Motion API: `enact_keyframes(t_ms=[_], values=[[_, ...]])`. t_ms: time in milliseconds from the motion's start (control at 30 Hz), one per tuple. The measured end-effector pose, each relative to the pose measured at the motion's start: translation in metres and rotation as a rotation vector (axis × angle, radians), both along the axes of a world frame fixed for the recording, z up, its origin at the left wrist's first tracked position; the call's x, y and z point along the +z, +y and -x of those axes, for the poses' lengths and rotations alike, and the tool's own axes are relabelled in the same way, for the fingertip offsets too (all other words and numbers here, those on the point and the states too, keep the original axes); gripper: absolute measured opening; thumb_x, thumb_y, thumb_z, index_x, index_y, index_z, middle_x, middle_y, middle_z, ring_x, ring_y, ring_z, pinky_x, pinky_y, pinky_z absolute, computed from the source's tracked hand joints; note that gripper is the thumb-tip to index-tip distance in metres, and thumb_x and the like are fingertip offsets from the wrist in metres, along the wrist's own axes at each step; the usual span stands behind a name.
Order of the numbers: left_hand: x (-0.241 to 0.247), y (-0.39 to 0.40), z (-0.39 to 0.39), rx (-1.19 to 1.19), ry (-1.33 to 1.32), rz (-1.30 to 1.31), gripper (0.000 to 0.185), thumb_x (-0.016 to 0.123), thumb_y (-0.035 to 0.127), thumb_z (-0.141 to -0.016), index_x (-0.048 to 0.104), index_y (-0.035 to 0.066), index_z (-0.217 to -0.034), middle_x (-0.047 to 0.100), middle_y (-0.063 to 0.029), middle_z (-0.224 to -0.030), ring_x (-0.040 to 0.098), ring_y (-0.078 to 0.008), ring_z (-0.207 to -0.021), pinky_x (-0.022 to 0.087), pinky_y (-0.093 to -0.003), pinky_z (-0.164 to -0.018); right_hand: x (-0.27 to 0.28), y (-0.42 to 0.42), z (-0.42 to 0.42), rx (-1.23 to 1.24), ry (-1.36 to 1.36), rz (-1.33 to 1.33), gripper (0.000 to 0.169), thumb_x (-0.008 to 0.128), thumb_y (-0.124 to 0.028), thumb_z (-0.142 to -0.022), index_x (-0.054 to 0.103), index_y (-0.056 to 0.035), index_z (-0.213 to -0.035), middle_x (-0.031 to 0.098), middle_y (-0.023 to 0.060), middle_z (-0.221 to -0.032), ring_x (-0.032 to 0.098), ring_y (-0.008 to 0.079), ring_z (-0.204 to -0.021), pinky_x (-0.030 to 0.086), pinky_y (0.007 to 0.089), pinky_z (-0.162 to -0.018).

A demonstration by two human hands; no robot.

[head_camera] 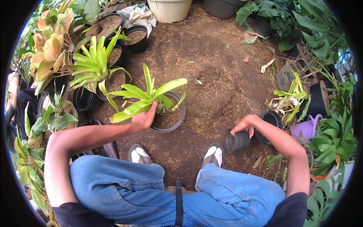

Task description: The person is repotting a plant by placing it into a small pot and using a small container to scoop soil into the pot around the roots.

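My left hand (146, 115) grips the base of a bromeliad-like plant (147, 99) with bright green strap leaves. Beneath and beside that hand stands a round dark plastic pot (167, 130) with brown growing medium in it; the leaves hide part of its rim. On the right, my right hand (244, 124) has its fingers over the rim of a small black plastic pot (238, 141), which lies tilted on the soil. A larger black pot (268, 124) is right behind that wrist, its mouth facing up and partly covered by the forearm.
Potted plants crowd the left, among them another bromeliad-like plant (95, 61). A pile of pulled leaves (292, 96) and a purple bucket (305, 129) are at right. A cream pot (170, 10) stands at the far end of the soil floor (215, 71). Another person (25, 105) is at far left.
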State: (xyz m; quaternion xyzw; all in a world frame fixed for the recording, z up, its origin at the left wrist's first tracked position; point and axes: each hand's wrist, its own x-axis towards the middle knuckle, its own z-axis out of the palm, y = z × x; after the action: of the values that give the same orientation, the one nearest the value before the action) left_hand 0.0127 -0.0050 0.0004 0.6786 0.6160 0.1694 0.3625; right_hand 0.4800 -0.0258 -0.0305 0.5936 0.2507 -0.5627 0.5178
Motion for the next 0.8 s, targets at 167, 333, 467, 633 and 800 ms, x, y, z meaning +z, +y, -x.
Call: enact_keyframes(t_ms=[167,333,467,633,800], values=[[-0.002,0.003,0.000,-0.010,0.036,0.048,0.069,0.038,0.050,-0.107,0.027,0.004,-0.158,0.032,-0.0257,-0.161,0.025,-0.0393,-0.151,0.015,-0.0434,-0.125,-0.012,0.009,-0.034,-0.099,-0.061,-0.177,0.091,0.067,-0.059,-0.080,0.039,-0.0134,-0.153,0.038,0.0303,-0.152,0.067,0.0414,-0.103,0.065,0.0454,-0.070],[-0.007,-0.001,0.007,-0.019,0.011,-0.106,0.061,0.044,0.042,-0.107,0.040,0.000,-0.151,0.044,-0.0268,-0.151,0.037,-0.0433,-0.143,0.025,-0.0463,-0.120,0.028,0.031,-0.001,0.000,-0.205,-0.549,0.100,0.059,-0.065,-0.085,0.019,-0.0135,-0.161,0.033,0.0255,-0.159,0.070,0.0391,-0.098,0.065,0.0410,-0.067],[0.005,0.001,0.002,-0.033,-0.006,-0.033,0.058,0.045,0.040,-0.108,0.040,0.002,-0.151,0.043,-0.0269,-0.152,0.035,-0.0439,-0.143,0.023,-0.0466,-0.120,0.049,0.037,0.012,0.036,-0.258,-0.606,0.110,0.059,-0.067,-0.086,0.005,-0.0098,-0.163,0.031,0.0181,-0.163,0.071,0.0364,-0.097,0.061,0.0441,-0.066],[0.009,0.001,0.001,-0.013,0.021,0.011,0.061,0.040,0.045,-0.108,0.039,0.003,-0.152,0.038,-0.0277,-0.156,0.030,-0.0445,-0.146,0.020,-0.0474,-0.122,0.073,0.061,0.008,0.186,-0.257,-0.570,0.114,0.060,-0.060,-0.084,-0.007,-0.0129,-0.163,0.050,0.0237,-0.145,0.069,0.0361,-0.080,0.053,0.0444,-0.059],[-0.003,0.003,0.006,-0.049,0.090,0.019,0.067,0.034,0.051,-0.108,0.035,0.003,-0.155,0.030,-0.0283,-0.160,0.023,-0.0445,-0.150,0.015,-0.0477,-0.124,0.063,0.068,0.004,0.346,-0.313,-0.659,0.114,0.056,-0.067,-0.086,-0.005,-0.0102,-0.164,0.040,0.0177,-0.157,0.057,0.0356,-0.119,0.054,0.0490,-0.082]])
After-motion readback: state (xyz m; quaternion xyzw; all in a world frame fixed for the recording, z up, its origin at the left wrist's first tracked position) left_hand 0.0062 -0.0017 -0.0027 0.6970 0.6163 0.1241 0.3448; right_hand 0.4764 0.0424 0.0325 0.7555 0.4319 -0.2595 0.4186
